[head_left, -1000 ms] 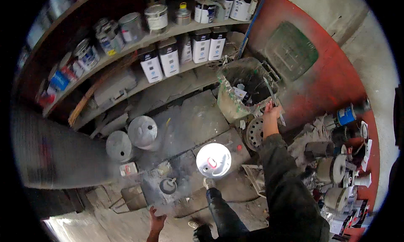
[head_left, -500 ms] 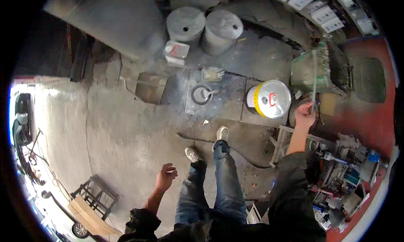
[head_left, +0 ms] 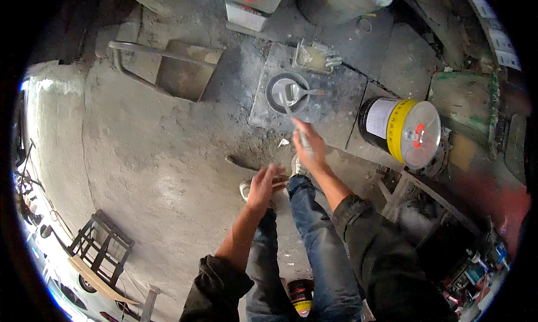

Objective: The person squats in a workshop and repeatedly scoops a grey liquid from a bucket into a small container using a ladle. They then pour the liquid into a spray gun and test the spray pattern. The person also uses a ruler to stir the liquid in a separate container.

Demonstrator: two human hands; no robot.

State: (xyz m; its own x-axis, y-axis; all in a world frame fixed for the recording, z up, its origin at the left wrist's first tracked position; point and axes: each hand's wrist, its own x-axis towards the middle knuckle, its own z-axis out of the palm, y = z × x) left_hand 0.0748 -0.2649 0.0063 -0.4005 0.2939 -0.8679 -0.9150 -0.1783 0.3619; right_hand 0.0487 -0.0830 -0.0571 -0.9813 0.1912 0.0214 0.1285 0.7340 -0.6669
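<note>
My right hand (head_left: 310, 144) is closed around a long pale flat stick (head_left: 284, 103), whose far end reaches over a round grey bowl (head_left: 270, 100). Across the bowl's right rim lies a paintbrush (head_left: 311, 92) with a wooden handle, its pale-coated bristles inside. Whether the stick's tip touches the bowl's contents I cannot tell. Beside it, lower and to the left, my left hand (head_left: 263, 187) hovers over my shoes, fingers loosely apart, slightly blurred, holding nothing visible. Just beyond the bowl sits a shallow tray (head_left: 314, 59) with a pale, glove-like item on its edge.
A black bucket with a yellow band (head_left: 397, 123) and metal lid stands on the right, near a green-stained bin (head_left: 463, 102). A metal dustpan-like scoop (head_left: 185, 75) lies at the left. A white jug (head_left: 248, 15) and a drum (head_left: 336, 5) stand at the back.
My right hand has swung from the far right, near the green bin, to the middle, bringing the stick over the bowl. My left hand has moved right and forward. The view has shifted closer.
</note>
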